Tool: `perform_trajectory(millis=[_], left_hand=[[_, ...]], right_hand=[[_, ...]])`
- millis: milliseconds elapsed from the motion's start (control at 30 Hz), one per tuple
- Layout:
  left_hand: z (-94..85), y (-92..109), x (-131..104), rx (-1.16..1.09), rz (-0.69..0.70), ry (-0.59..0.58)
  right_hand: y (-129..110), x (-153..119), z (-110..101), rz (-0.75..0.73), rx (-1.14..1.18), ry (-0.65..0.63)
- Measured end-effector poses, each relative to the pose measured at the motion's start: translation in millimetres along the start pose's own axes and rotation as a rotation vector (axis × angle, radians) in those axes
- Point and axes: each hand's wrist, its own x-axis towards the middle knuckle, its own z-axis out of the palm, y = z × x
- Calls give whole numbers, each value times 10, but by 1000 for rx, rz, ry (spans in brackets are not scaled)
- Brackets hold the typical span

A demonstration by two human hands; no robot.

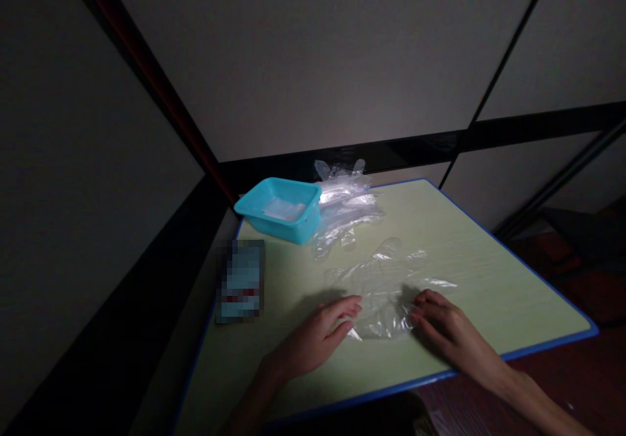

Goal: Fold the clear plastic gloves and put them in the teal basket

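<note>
A clear plastic glove [386,286] lies spread on the pale green table [489,292], its fingers pointing away and to the right. At its left edge is my left hand [317,338], thumb and fingers apart, holding nothing. My right hand [447,328] is at the glove's right edge with its fingers curled and thumb close to them; whether it pinches the film is too small to tell. Farther back, a heap of similar clear gloves [342,208] rests beside a turquoise basket [306,224] with something whitish inside.
A flat, blurred-out packet [242,283] lies at the table's left edge. Behind the table stands a light panelled wall [317,64] with dark strips. The table has a blue rim, and a reddish floor shows at the right.
</note>
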Motion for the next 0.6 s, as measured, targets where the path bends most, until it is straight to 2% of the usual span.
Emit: perform_trajectory(millis=[67, 133, 200, 267, 333, 433, 500, 600], left_hand=[[19, -6, -9, 45, -9, 15], [37, 28, -29, 148, -1, 53], [67, 107, -58, 292, 25, 96], [126, 213, -92, 432, 58, 107], [219, 314, -124, 543, 93, 74], [385, 390, -159, 631, 140, -9], [474, 380, -175, 643, 160, -63], [540, 310, -197, 642, 174, -111]], right_hand=[[47, 32, 43, 28, -51, 31], [80, 32, 66, 53, -105, 114], [76, 1, 70, 54, -149, 233], [21, -52, 71, 25, -196, 276], [-71, -107, 87, -38, -265, 203], [-198, -159, 152, -199, -407, 23], [-236, -170, 205, -289, -483, -63], [-223, -183, 258, -328, -534, -98]])
